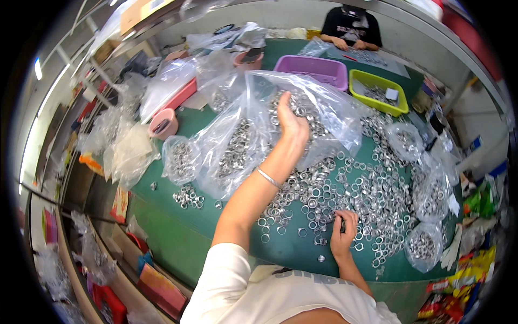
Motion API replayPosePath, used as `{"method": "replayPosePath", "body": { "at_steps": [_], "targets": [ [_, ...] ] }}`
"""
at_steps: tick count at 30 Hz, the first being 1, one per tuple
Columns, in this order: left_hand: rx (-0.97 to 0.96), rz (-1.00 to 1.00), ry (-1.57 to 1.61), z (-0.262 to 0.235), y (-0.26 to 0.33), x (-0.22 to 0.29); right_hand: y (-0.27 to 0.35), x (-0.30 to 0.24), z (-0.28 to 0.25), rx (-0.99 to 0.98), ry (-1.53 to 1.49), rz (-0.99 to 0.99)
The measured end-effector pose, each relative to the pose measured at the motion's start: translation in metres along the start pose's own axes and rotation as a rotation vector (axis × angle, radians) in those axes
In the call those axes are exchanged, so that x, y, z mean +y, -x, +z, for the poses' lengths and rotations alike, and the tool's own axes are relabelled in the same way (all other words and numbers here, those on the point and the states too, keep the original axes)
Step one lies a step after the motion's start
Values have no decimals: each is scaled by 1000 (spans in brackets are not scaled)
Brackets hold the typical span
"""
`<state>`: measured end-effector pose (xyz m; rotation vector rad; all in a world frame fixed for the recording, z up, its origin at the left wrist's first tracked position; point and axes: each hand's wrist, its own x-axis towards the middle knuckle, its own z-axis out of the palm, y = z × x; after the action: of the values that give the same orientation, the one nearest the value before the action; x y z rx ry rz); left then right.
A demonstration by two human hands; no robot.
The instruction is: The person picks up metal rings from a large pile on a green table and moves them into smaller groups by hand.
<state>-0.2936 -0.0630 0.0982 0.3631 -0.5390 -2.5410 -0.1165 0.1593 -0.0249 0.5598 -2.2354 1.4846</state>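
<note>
My left hand (293,121) reaches across the table into the mouth of a large clear plastic bag (342,121) full of silver metal rings. Its visible finger is stretched out; the others are partly hidden. Closer to me, my right hand (344,232) rests at the edge of a wide spread of loose metal rings (377,205). Its fingers are curled in, and whatever is between the fingertips is too small to make out. Left of the big bag lies a second clear bag of rings (234,148), with a small heap of rings (189,197) in front of it.
A purple basket (312,65) and a yellow-green basket (379,92) stand at the back. Several small bags of rings line the right edge, one being a tied bag (423,245). A pink cup (163,124) sits at left. Across the table (162,227) another person (353,29) works.
</note>
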Motion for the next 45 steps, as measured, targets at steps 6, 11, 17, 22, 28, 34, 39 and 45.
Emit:
{"method": "replayPosePath", "body": {
  "at_steps": [6, 11, 17, 22, 28, 34, 39, 45],
  "targets": [
    [-168, 105, -484, -4, 24, 5, -7, 8, -7, 28, 15, -11],
    [-381, 456, -796, -42, 94, 6, -12, 8, -45, 14, 188, 30],
    [-906, 269, -1622, -113, 146, 2, -10, 47, -100, -54, 693, 57],
    [-813, 596, -2309, -156, 143, -20, -11, 63, -81, -145, 836, 117],
    [-919, 604, -2219, -152, 166, -30, -12, 34, -54, -329, 780, -13],
    [-1140, 452, -2032, -153, 198, -13, -1, 4, -48, -522, 644, -34],
    [-841, 508, -1857, -148, 184, 12, 2, -22, -42, -607, 476, -61],
    [-921, 500, -2126, -166, 171, -5, 9, -1, -29, -716, 499, -197]
  ]
}}
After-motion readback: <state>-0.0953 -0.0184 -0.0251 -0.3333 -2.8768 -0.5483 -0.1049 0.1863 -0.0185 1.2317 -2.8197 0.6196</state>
